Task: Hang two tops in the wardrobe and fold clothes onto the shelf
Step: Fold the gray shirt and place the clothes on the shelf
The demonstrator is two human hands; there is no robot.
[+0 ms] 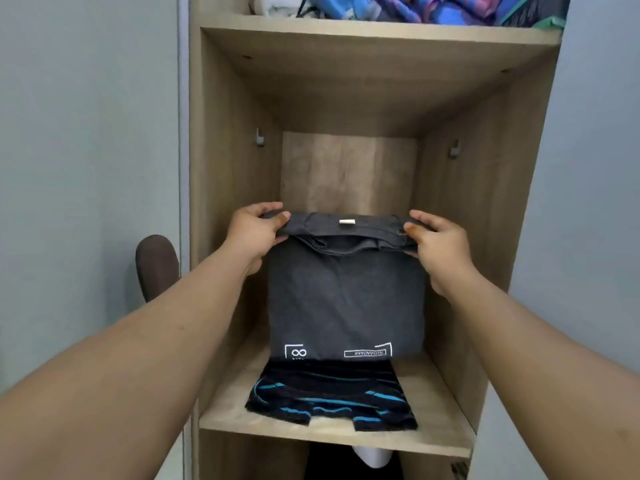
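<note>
A folded dark grey t-shirt [346, 299] with white printed marks along its lower edge hangs in front of the open wardrobe compartment. My left hand [254, 233] pinches its top left corner and my right hand [438, 244] pinches its top right corner. The shirt's bottom edge hangs just above a folded black garment with blue stripes [332, 396], which lies on the wooden shelf [440, 420].
The wardrobe's side walls carry small metal hooks [260, 137] on the left and right. The upper shelf [381, 31] holds colourful folded fabric. A brown chair back [156, 261] stands left of the wardrobe. Something white [374, 457] shows below the shelf.
</note>
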